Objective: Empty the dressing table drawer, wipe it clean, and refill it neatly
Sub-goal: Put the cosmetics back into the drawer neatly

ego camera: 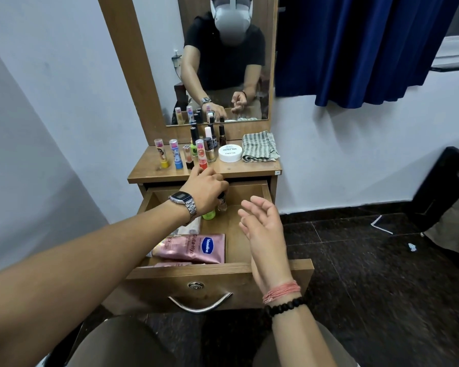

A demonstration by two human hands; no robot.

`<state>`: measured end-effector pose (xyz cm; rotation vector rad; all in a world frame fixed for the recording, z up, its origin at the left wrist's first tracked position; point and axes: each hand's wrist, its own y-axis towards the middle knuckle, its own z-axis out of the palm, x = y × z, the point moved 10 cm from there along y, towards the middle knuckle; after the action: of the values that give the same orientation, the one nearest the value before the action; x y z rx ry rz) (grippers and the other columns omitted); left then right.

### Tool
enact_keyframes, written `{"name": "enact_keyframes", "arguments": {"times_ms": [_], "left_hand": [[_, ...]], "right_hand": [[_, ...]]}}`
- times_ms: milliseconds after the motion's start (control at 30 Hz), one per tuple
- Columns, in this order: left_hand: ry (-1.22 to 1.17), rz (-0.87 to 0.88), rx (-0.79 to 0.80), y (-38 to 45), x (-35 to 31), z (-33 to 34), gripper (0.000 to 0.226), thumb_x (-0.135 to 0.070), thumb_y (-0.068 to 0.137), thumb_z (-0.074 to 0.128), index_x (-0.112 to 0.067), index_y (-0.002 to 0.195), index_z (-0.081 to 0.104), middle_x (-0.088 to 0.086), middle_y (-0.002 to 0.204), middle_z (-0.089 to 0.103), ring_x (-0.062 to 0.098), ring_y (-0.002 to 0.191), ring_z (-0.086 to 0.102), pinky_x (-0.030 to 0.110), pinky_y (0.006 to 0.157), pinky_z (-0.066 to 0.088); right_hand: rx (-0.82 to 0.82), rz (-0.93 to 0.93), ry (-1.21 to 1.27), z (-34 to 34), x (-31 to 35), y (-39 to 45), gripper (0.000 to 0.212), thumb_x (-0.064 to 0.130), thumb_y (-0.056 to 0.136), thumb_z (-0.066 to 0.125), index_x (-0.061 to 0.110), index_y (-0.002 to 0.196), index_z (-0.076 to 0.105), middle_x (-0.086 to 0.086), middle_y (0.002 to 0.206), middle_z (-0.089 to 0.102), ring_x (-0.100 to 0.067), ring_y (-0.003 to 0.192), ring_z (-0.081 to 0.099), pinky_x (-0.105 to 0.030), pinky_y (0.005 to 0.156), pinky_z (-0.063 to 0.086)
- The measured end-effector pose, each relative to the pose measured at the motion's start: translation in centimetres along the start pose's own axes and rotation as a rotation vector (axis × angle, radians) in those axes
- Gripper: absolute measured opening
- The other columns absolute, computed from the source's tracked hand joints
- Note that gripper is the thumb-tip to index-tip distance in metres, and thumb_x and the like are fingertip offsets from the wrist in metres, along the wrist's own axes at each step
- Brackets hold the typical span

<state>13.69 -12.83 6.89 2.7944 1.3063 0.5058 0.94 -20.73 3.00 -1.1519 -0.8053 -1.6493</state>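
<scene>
Drawer (pixel 249 274), pulled fully out toward you, part-stocked: your left hand (pixel 204 190) reaches over its back half, fingers curled down around the cap of a small clear bottle (pixel 222 203) standing upright beneath them; whether you are setting it in or lifting it out cannot be told. Just below and inside those fingers stands a green bottle (pixel 209 214), touching or nearly touching the clear one. Nearer your wrist lies a pink Vaseline tube (pixel 196 247), flat, with other pink tubes partly under it, filling the left side so the small bottles can stand at the back. Your right hand (pixel 260 221) hovers over the bare right half of the drawer, fingers spread and loosely bent, holding nothing, apparently ready to steady or receive. Beyond your left fingertips, on the table top (pixel 249 168): a row of lip balm sticks (pixel 179 154), a cluster of nail polish bottles (pixel 210 144), a white jar (pixel 230 153), and a folded striped cloth (pixel 260 147) set aside at the far right, clear of the bottles.
</scene>
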Motion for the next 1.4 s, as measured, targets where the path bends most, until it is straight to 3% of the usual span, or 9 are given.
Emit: {"name": "enact_keyframes", "arguments": {"times_ms": [200, 633, 900, 1100, 1400], "left_hand": [[0.022, -0.039, -0.004, 0.3, -0.1, 0.8, 0.028, -0.027, 0.089, 0.058, -0.025, 0.117, 0.06, -0.003, 0.116, 0.06, 0.022, 0.116, 0.042, 0.045, 0.098, 0.025], [0.076, -0.085, -0.049, 0.7, 0.1, 1.7, 0.021, -0.028, 0.088, 0.06, -0.025, 0.107, 0.067, -0.005, 0.105, 0.066, 0.022, 0.108, 0.041, 0.046, 0.091, 0.024], [0.106, -0.09, -0.029, 0.8, 0.0, 2.5, 0.019, -0.03, 0.088, 0.06, -0.027, 0.105, 0.069, -0.006, 0.104, 0.066, 0.023, 0.111, 0.04, 0.049, 0.099, 0.022], [0.099, -0.1, 0.016, 0.9, 0.0, 2.9, 0.023, -0.028, 0.09, 0.058, -0.025, 0.111, 0.067, -0.004, 0.111, 0.065, 0.025, 0.118, 0.038, 0.05, 0.101, 0.022], [0.114, -0.091, -0.004, 0.8, 0.0, 2.9, 0.026, -0.026, 0.092, 0.054, -0.026, 0.115, 0.066, -0.003, 0.11, 0.065, 0.025, 0.117, 0.039, 0.049, 0.099, 0.022]], "right_hand": [[0.005, -0.001, -0.006, -0.1, -0.1, 0.0, 0.031, 0.002, 0.093, 0.052, 0.028, 0.109, 0.054, 0.008, 0.112, 0.064, 0.0, 0.102, 0.063, -0.021, 0.09, 0.05], [0.014, 0.006, -0.028, 0.0, 0.1, -0.2, 0.031, 0.002, 0.093, 0.051, 0.028, 0.11, 0.054, 0.009, 0.113, 0.064, -0.001, 0.104, 0.062, -0.021, 0.09, 0.049], [0.012, 0.013, -0.021, 0.0, 0.1, -0.2, 0.032, 0.001, 0.093, 0.051, 0.028, 0.11, 0.054, 0.009, 0.113, 0.064, -0.002, 0.104, 0.063, -0.021, 0.089, 0.049], [0.01, 0.024, -0.02, 0.0, 0.0, -0.2, 0.031, 0.003, 0.093, 0.052, 0.028, 0.111, 0.055, 0.01, 0.113, 0.064, 0.001, 0.102, 0.063, -0.019, 0.084, 0.049], [0.018, 0.015, -0.038, 0.1, 0.2, -0.4, 0.029, 0.005, 0.094, 0.052, 0.027, 0.113, 0.054, 0.009, 0.114, 0.064, -0.002, 0.105, 0.062, -0.022, 0.09, 0.049]]}}
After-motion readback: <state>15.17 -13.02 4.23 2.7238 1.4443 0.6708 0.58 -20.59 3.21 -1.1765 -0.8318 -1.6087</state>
